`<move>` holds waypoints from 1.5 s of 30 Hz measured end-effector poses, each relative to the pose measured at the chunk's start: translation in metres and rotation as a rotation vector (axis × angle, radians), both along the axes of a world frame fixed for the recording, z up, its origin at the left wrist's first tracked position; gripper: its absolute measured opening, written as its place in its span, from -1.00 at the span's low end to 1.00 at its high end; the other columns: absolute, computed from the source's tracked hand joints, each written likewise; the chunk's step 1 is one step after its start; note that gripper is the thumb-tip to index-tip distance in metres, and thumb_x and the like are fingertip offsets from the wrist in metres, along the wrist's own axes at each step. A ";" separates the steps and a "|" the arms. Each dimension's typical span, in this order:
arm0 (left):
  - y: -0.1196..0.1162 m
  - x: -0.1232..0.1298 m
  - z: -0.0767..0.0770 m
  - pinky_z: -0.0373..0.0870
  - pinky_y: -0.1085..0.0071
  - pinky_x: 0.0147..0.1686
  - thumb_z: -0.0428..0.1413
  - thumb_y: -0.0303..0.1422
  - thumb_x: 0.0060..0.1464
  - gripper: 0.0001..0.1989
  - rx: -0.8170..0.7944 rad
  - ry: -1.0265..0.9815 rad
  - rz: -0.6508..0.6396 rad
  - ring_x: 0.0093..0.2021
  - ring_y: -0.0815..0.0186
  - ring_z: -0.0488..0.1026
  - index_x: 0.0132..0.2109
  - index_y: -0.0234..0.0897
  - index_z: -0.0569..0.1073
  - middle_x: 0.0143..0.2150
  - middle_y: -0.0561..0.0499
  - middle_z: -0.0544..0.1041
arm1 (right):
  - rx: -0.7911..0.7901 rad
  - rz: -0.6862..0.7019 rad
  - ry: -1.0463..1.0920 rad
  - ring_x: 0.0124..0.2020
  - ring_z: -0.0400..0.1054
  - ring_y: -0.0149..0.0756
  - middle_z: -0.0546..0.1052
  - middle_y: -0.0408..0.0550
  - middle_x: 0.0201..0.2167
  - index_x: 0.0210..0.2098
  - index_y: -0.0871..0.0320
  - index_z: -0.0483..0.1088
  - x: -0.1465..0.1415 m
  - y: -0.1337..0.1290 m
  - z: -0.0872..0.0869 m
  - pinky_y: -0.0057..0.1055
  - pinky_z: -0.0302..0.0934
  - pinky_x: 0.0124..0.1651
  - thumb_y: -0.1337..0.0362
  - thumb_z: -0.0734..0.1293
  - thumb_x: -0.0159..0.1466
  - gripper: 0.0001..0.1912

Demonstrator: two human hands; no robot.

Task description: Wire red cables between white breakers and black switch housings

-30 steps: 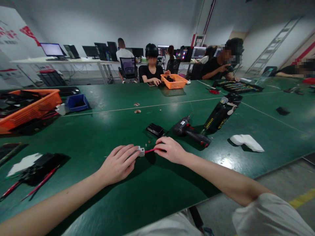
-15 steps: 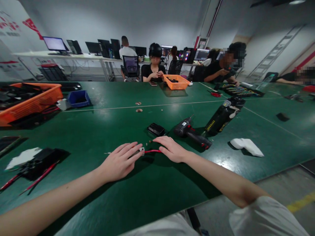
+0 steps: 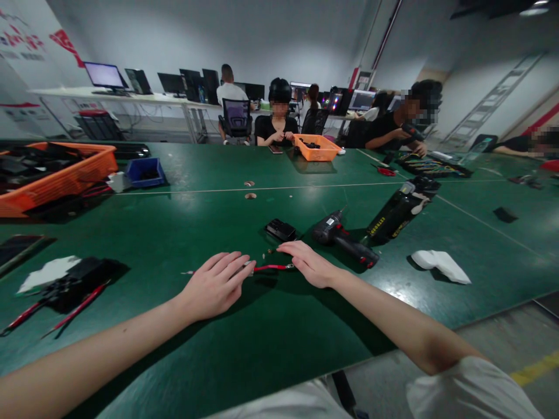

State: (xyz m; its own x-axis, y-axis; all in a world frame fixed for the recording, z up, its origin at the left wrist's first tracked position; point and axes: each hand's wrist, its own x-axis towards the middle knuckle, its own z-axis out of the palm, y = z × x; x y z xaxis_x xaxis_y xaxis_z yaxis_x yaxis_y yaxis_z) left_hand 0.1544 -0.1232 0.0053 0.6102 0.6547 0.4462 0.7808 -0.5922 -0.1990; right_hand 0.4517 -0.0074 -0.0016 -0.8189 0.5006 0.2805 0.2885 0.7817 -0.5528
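My left hand [image 3: 220,282] is palm down with its fingers stretched out, covering the middle of a thin lead with a red wire [image 3: 271,267]. The red part shows to the right of my fingers and ends in a small metal terminal near my right thumb; a pale tip sticks out on the left. My right hand [image 3: 312,265] is open, palm down, fingers extended, holding nothing. Small metal bits [image 3: 267,253] lie just beyond its fingertips. Behind it are a black plastic block [image 3: 280,230] and a cordless drill [image 3: 345,238].
A black bottle-like cylinder [image 3: 397,215] and crumpled white paper [image 3: 441,265] are on the right. On the left are a black part with red leads [image 3: 82,282], a blue bin [image 3: 146,173] and an orange basket [image 3: 65,186]. Co-workers sit across the green table [image 3: 196,215].
The view has shifted slightly, moving the scene a little to the right. The red wire's right end now shows more clearly beside my right thumb. Both hands stay nearly still.
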 end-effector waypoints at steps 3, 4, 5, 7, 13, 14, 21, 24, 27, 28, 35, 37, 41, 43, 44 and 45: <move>-0.001 0.000 0.000 0.35 0.04 0.15 0.05 -0.38 0.18 -0.50 0.024 -0.013 0.040 0.13 0.03 0.44 0.27 -0.20 0.37 0.12 -0.15 0.53 | -0.011 0.002 0.007 0.29 0.15 -0.13 0.35 0.14 0.24 0.28 0.16 0.24 0.000 0.000 0.000 -0.01 0.04 0.35 0.03 -0.04 0.50 -0.46; -0.002 0.000 0.000 0.35 0.02 0.15 0.06 -0.37 0.18 -0.49 0.024 -0.025 0.057 0.12 0.03 0.45 0.27 -0.18 0.37 0.09 -0.16 0.54 | -0.015 -0.002 0.004 0.30 0.15 -0.14 0.34 0.14 0.25 0.28 0.15 0.24 0.000 0.000 0.000 -0.02 0.03 0.35 0.03 -0.04 0.50 -0.46; -0.002 0.001 -0.001 0.35 0.01 0.16 0.06 -0.37 0.17 -0.49 0.024 -0.038 0.075 0.11 0.02 0.46 0.27 -0.17 0.37 0.06 -0.16 0.55 | -0.017 -0.005 0.001 0.30 0.14 -0.14 0.34 0.13 0.25 0.28 0.15 0.24 0.000 0.000 0.000 -0.02 0.03 0.36 0.03 -0.04 0.50 -0.46; -0.003 0.001 -0.001 0.33 -0.03 0.17 0.07 -0.35 0.17 -0.48 0.028 -0.060 0.100 0.11 0.00 0.46 0.28 -0.15 0.37 0.04 -0.17 0.55 | -0.014 -0.010 -0.009 0.31 0.14 -0.14 0.34 0.14 0.25 0.28 0.14 0.24 -0.001 -0.001 0.000 -0.01 0.04 0.35 0.05 -0.04 0.50 -0.47; -0.005 0.002 0.001 0.29 -0.02 0.21 0.07 -0.37 0.18 -0.49 0.015 -0.045 0.030 0.17 0.01 0.43 0.28 -0.13 0.37 0.10 -0.13 0.54 | 0.072 -0.008 -0.146 0.35 0.09 -0.09 0.25 0.15 0.33 0.29 0.13 0.22 -0.006 -0.005 0.008 0.05 0.03 0.32 0.14 0.05 0.49 -0.54; -0.005 0.002 0.002 0.28 -0.01 0.21 0.06 -0.38 0.19 -0.51 0.019 -0.024 0.016 0.17 0.02 0.42 0.26 -0.15 0.39 0.10 -0.13 0.54 | 0.086 0.003 -0.171 0.35 0.09 -0.08 0.23 0.15 0.35 0.31 0.12 0.21 -0.008 -0.005 0.010 0.05 0.03 0.32 0.14 0.06 0.49 -0.53; 0.000 -0.001 -0.001 0.30 0.09 0.18 0.05 -0.38 0.23 -0.67 0.031 0.030 -0.026 0.17 0.10 0.43 0.11 -0.16 0.49 0.10 -0.07 0.55 | 0.091 0.044 -0.202 0.34 0.09 -0.09 0.20 0.06 0.38 0.36 0.10 0.15 -0.018 -0.001 0.009 0.04 0.02 0.29 0.14 0.01 0.50 -0.50; 0.003 0.000 -0.001 0.33 0.11 0.14 0.08 -0.36 0.24 -0.70 0.040 0.029 -0.027 0.13 0.11 0.45 0.09 -0.16 0.50 0.06 -0.06 0.57 | 0.111 0.052 -0.189 0.31 0.13 -0.09 0.30 0.07 0.33 0.33 0.12 0.21 -0.016 0.000 0.007 0.02 0.04 0.28 0.14 0.02 0.50 -0.51; 0.006 0.002 0.001 0.34 0.13 0.13 0.09 -0.34 0.25 -0.73 0.079 0.048 -0.021 0.11 0.12 0.47 0.07 -0.17 0.50 0.04 -0.04 0.58 | 0.164 0.034 -0.176 0.25 0.22 -0.09 0.39 0.11 0.24 0.26 0.17 0.30 -0.010 0.002 0.009 -0.03 0.11 0.25 0.13 0.07 0.48 -0.53; 0.007 0.003 0.001 0.34 0.13 0.13 0.10 -0.34 0.24 -0.74 0.089 0.051 -0.021 0.11 0.13 0.47 0.06 -0.17 0.50 0.03 -0.04 0.58 | 0.187 0.025 -0.181 0.22 0.25 -0.10 0.43 0.13 0.20 0.22 0.19 0.35 -0.007 0.002 0.010 -0.05 0.14 0.23 0.13 0.09 0.48 -0.55; 0.012 0.005 0.002 0.42 0.20 -0.03 0.15 -0.37 0.21 -0.82 0.106 0.009 -0.031 -0.01 0.16 0.50 -0.05 -0.22 0.55 -0.05 -0.05 0.60 | 0.389 -0.102 -0.320 -0.02 0.44 -0.11 0.55 0.12 -0.04 -0.06 0.21 0.52 0.018 0.011 0.021 -0.17 0.29 0.07 0.12 0.21 0.43 -0.65; 0.012 0.005 0.000 0.43 0.23 -0.08 0.15 -0.38 0.21 -0.84 0.111 0.003 -0.031 -0.05 0.18 0.51 -0.07 -0.23 0.55 -0.07 -0.04 0.61 | 0.424 -0.159 -0.367 -0.05 0.45 -0.11 0.55 0.12 -0.07 -0.09 0.22 0.53 0.023 0.016 0.020 -0.19 0.31 0.05 0.17 0.23 0.41 -0.69; 0.011 0.004 -0.001 0.42 0.24 -0.12 0.15 -0.39 0.21 -0.86 0.118 0.006 -0.018 -0.09 0.18 0.51 -0.10 -0.24 0.56 -0.09 -0.05 0.61 | 0.432 -0.266 -0.380 -0.12 0.46 -0.14 0.52 0.11 -0.09 -0.13 0.24 0.52 0.025 0.022 0.016 -0.23 0.33 -0.01 0.22 0.25 0.40 -0.74; 0.011 0.003 -0.001 0.42 0.25 -0.13 0.15 -0.39 0.21 -0.87 0.110 0.007 -0.005 -0.09 0.19 0.51 -0.12 -0.24 0.56 -0.09 -0.06 0.61 | 0.431 -0.295 -0.357 -0.13 0.45 -0.14 0.50 0.12 -0.07 -0.05 0.24 0.48 0.022 0.020 0.014 -0.25 0.34 -0.05 0.23 0.24 0.40 -0.73; 0.011 0.003 -0.001 0.42 0.25 -0.14 0.15 -0.39 0.21 -0.87 0.106 0.006 0.001 -0.10 0.19 0.51 -0.12 -0.25 0.55 -0.10 -0.05 0.61 | 0.433 -0.304 -0.346 -0.13 0.45 -0.14 0.49 0.12 -0.06 0.01 0.24 0.44 0.020 0.018 0.013 -0.25 0.35 -0.07 0.23 0.24 0.40 -0.71; 0.011 0.003 -0.001 0.41 0.25 -0.14 0.15 -0.39 0.21 -0.88 0.101 0.005 0.007 -0.10 0.19 0.51 -0.12 -0.25 0.55 -0.10 -0.05 0.61 | 0.435 -0.308 -0.339 -0.13 0.44 -0.13 0.47 0.12 -0.04 0.07 0.23 0.40 0.017 0.017 0.012 -0.25 0.35 -0.09 0.23 0.24 0.40 -0.68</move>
